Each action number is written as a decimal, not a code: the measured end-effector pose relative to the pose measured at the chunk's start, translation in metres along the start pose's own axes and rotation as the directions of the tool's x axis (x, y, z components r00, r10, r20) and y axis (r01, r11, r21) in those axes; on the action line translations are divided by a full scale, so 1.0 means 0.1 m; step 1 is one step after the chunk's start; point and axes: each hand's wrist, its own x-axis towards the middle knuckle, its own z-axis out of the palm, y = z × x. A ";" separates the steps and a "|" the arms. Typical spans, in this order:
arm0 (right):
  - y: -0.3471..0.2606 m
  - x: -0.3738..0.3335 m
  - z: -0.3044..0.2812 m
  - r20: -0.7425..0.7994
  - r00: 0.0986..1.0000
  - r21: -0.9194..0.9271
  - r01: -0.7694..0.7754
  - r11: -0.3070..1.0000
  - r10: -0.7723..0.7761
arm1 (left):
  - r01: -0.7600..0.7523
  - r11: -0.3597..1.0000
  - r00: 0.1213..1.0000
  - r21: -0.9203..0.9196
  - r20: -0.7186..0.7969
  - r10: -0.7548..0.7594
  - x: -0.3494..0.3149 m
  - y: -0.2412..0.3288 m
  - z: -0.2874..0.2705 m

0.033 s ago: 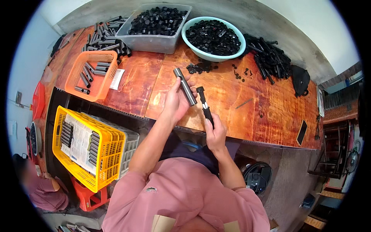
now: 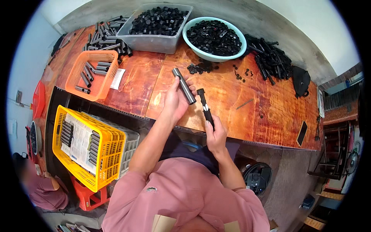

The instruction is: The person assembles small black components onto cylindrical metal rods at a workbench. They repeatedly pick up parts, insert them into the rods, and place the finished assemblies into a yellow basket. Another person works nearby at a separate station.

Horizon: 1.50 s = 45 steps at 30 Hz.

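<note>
My left hand (image 2: 176, 102) is closed around a dark grey tube (image 2: 184, 86), which slants across the fingers above the wooden table (image 2: 143, 83). To its right, my right hand (image 2: 216, 136) grips the lower end of a slim black rod-shaped part (image 2: 202, 99) with a pale patch midway and a wider black head. The head of this part points up and away from me, close to the tube's near end but apart from it. The rod's lower end is hidden in my fingers.
An orange basket (image 2: 70, 82) holds several tubes. Behind stand a clear bin (image 2: 148, 41) of black caps and a pale blue basin (image 2: 211, 58) of small black parts. Black rods (image 2: 272, 62) are heaped at right. A yellow crate (image 2: 96, 181) stands lower left, near a seated person (image 2: 48, 191).
</note>
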 end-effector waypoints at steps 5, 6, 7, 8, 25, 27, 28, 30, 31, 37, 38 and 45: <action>0.14 -0.10 0.05 0.002 0.989 -0.082 0.148 0.986 -0.149 | -0.087 0.985 0.993 -0.146 -0.091 0.074 0.12 0.10 -0.08; 0.16 -0.10 0.06 0.010 0.986 -0.101 0.167 0.981 -0.167 | -0.090 0.986 0.994 -0.141 -0.079 0.079 0.12 0.11 -0.08; 0.17 -0.10 0.07 0.019 0.983 -0.120 0.186 0.975 -0.185 | -0.093 0.986 0.992 -0.137 -0.095 0.080 0.11 0.11 -0.07; 0.16 -0.09 0.07 0.019 0.982 -0.121 0.187 0.975 -0.186 | -0.096 0.987 0.991 -0.131 -0.108 0.082 0.10 0.11 -0.05; 0.06 0.02 0.07 0.064 0.979 -0.221 0.204 0.954 -0.195 | -0.179 0.983 0.984 0.049 0.008 0.179 0.01 0.13 0.23; 0.03 0.03 0.07 0.058 0.982 -0.162 0.188 0.969 -0.181 | -0.180 0.981 0.983 0.072 0.039 0.178 -0.01 0.16 0.25; 0.02 0.03 0.07 0.056 0.983 -0.132 0.180 0.975 -0.174 | -0.177 0.982 0.983 0.073 0.062 0.172 -0.01 0.17 0.24; 0.02 0.02 0.08 0.072 0.985 -0.149 0.165 0.975 -0.156 | -0.180 0.982 0.981 0.059 0.087 0.175 -0.01 0.20 0.22; 0.01 0.01 0.08 0.080 0.986 -0.157 0.158 0.975 -0.147 | -0.174 0.983 0.981 0.055 0.100 0.168 -0.02 0.19 0.23; -0.03 0.01 0.10 0.027 0.984 -0.094 0.176 0.980 -0.174 | -0.146 0.989 0.974 -0.003 0.173 0.144 -0.01 0.18 0.24; -0.02 0.01 0.10 0.016 0.983 -0.100 0.183 0.978 -0.182 | -0.135 0.991 0.971 -0.009 0.196 0.134 -0.03 0.17 0.24; -0.03 0.09 0.18 -0.014 0.980 -0.152 0.194 0.969 -0.199 | -0.124 0.992 0.972 0.034 0.204 0.114 -0.01 0.11 0.23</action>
